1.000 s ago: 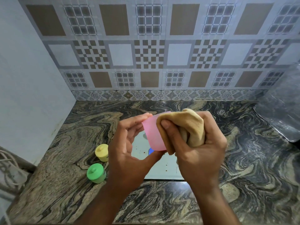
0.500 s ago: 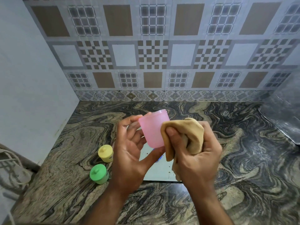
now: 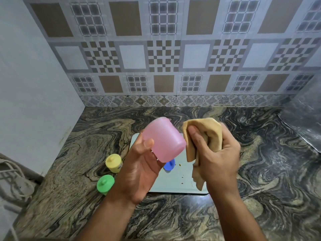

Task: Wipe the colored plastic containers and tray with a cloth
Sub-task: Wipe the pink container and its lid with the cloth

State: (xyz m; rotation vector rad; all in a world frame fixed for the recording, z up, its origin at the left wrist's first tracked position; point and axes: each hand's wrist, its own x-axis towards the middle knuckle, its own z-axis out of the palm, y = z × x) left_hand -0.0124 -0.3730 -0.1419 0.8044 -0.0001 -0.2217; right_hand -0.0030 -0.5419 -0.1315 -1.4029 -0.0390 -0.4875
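Observation:
My left hand [image 3: 139, 169] grips a pink plastic container [image 3: 164, 139], tilted with its base toward the lower right, above the counter. Just right of it, my right hand [image 3: 217, 153] clutches a bunched tan cloth [image 3: 206, 134]; the cloth and the pink container are slightly apart. Below my hands lies a pale flat tray [image 3: 177, 185] with a few crumbs on it, and a blue lidded container [image 3: 169, 165] stands on it, mostly hidden by the pink one. A yellow lidded container [image 3: 113, 162] and a green one [image 3: 105, 184] stand on the counter left of the tray.
The marbled stone counter [image 3: 260, 171] meets a tiled back wall and a plain wall on the left. A shiny metal sheet [image 3: 302, 126] lies at the far right. Pale cords and a plug [image 3: 12, 181] sit at the left edge.
My left hand turned the pink container so its base tips to the lower right. The cloth came off the container's side and now sits just right of it.

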